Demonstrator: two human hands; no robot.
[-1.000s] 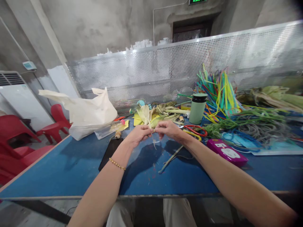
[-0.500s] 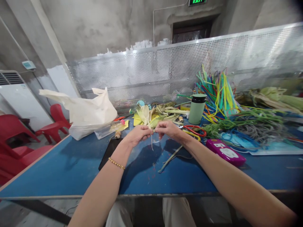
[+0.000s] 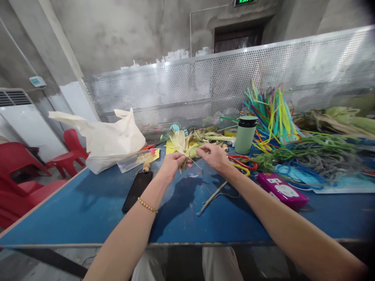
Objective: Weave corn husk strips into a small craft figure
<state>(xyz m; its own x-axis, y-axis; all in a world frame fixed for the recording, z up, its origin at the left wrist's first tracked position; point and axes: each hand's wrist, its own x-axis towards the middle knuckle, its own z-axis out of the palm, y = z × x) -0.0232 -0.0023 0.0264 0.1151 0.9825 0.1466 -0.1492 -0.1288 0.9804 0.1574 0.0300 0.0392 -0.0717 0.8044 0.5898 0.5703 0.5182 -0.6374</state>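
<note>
Tabletop point(image 3: 73, 218) open front-left — outward from right hand point(image 3: 214, 157), scissors point(image 3: 254, 165), green tumbler point(image 3: 245, 138) block.

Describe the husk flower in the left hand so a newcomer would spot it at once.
Start at the blue table, find the gold bracelet, and go up from it to the left hand. The husk flower rises from its grip. Its pale leaves spread like petals, unlike the darker, tangled husks lying behind.

Two hands point(image 3: 172, 164) point(image 3: 216, 158), one bracelet point(image 3: 147, 205), one white bag point(image 3: 109, 132), one phone point(image 3: 137, 192), one green cup point(image 3: 245, 138) and one desk point(image 3: 73, 224) are counted.
</note>
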